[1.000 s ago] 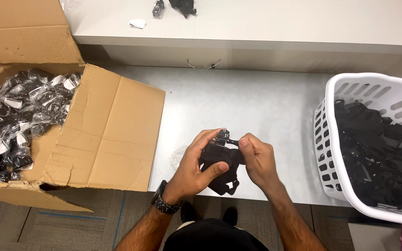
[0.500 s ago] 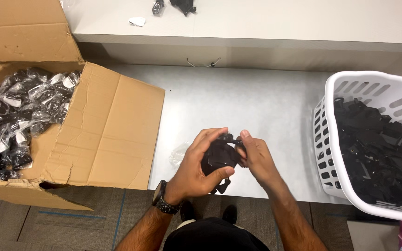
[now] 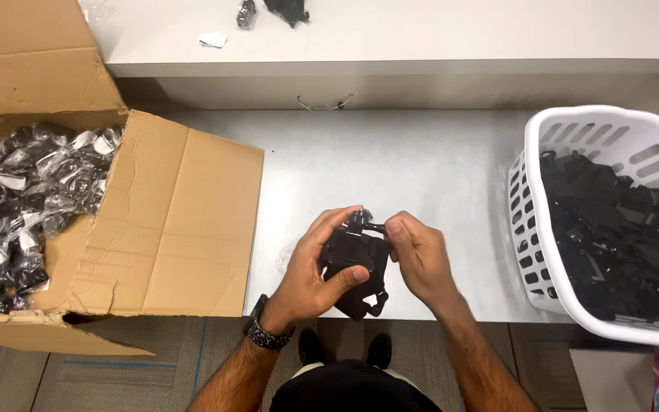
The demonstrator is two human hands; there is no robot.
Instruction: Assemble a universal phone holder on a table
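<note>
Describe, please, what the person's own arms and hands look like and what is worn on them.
Both forearms are bare and hairy, with no sleeves in view, and neither hand wears a glove. The left hand has a dark wristwatch with a black band strapped round its wrist. The right hand has a bare wrist, with no watch or bracelet. No rings show on the fingers that can be seen.
</note>
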